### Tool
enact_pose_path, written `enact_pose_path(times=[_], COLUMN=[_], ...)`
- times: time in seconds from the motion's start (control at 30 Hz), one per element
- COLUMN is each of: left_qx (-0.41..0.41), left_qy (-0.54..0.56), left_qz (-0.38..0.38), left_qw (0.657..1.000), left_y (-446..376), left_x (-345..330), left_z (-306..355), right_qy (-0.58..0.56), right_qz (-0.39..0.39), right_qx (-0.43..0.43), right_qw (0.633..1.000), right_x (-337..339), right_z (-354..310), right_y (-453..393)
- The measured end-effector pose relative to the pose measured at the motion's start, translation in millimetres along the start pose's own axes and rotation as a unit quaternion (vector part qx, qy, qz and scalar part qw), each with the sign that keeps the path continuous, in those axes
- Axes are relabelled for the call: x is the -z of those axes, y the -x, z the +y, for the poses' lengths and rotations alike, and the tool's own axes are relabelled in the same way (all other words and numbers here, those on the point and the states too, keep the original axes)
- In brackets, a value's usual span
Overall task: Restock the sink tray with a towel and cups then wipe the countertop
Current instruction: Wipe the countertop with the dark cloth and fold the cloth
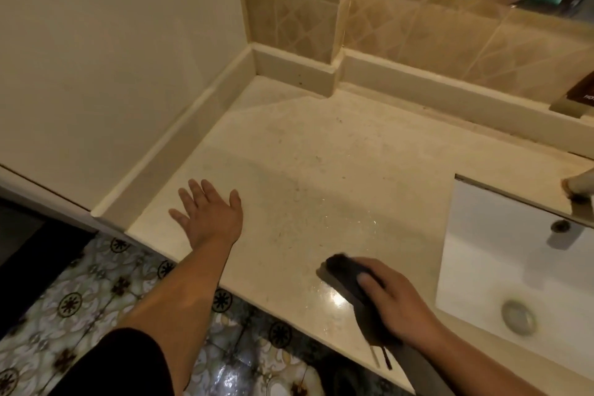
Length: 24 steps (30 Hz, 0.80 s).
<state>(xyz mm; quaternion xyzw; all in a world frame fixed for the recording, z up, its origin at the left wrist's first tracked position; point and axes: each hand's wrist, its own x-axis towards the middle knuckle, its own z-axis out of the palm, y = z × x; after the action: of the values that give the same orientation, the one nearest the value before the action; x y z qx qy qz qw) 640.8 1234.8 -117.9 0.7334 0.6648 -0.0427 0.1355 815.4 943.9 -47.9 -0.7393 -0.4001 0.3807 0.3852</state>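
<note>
A: Wipe step, by the look of it. Right hand (392, 309) lies palm-down on a dark cloth (348, 276), fingers flat along its top, pressing it onto the table (321, 154) near the front edge, just left of the sink (514, 267).

B: And the left hand (209, 215)?

A: Spread flat, 5 fingers fanned, holding nothing. It sits at the table's left front corner, well apart from the cloth. Can't tell if the palm bears weight or only hovers.

B: How will the cloth handle?

A: Judgement only: soft, light, limp. A strip or tag trails off its near end over the table edge. Wet film (340, 302) glints beside it, so it likely slides easily and could bunch. Best held under a flat palm in the middle, not pinched at a corner.

B: Table condition?

A: Pale stone, specks and fine debris across the middle (318, 157). Much of it looks unwiped.

B: Tray, towel, cups?

A: None clearly in view. A brown object (581, 90) sits at the far right edge; can't identify it.
</note>
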Motion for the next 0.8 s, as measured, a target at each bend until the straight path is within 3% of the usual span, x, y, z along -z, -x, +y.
enact_pose_path(times=[0.03,0.1,0.13,0.2,0.3,0.4,0.47,0.6,0.67,0.8], left_qx=[0.000,0.002,0.003,0.007,0.010,0.011,0.013,0.014,0.016,0.022], left_qy=[-0.001,-0.002,-0.001,-0.001,-0.004,-0.017,-0.021,-0.025,-0.028,-0.021], left_qz=[0.001,0.005,0.007,0.012,0.026,0.046,0.051,0.067,0.071,0.065], left_qw=[1.000,1.000,1.000,1.000,1.000,0.999,0.998,0.997,0.997,0.997], left_y=[0.6,0.9,1.1,0.9,-0.1,-3.1,-3.8,-5.9,-7.5,-7.7], left_x=[0.1,0.6,1.1,1.2,-2.3,-7.4,-9.9,-13.2,-14.7,-13.2], left_z=[-0.3,-0.3,0.2,1.4,-0.1,-2.4,-3.7,-4.7,-5.3,-4.3], right_qy=[-0.136,-0.383,-0.455,-0.482,-0.365,-0.050,0.156,0.397,0.462,0.497], right_qz=[0.006,0.006,0.012,0.050,0.117,0.198,0.198,0.079,0.054,0.028], right_qx=[-0.074,-0.170,-0.183,-0.168,-0.065,0.028,0.072,0.177,0.212,0.244], right_qw=[0.988,0.908,0.871,0.858,0.921,0.979,0.965,0.897,0.859,0.832], right_x=[8.4,29.7,42.7,70.2,108.7,138.1,144.7,121.6,110.8,103.7], right_z=[-8.6,-23.1,-28.8,-36.8,-48.6,-44.0,-29.9,3.3,11.0,10.7], right_y=[-6.8,-26.3,-40.4,-81.8,-165.9,-256.5,-306.2,-362.9,-376.6,-378.0])
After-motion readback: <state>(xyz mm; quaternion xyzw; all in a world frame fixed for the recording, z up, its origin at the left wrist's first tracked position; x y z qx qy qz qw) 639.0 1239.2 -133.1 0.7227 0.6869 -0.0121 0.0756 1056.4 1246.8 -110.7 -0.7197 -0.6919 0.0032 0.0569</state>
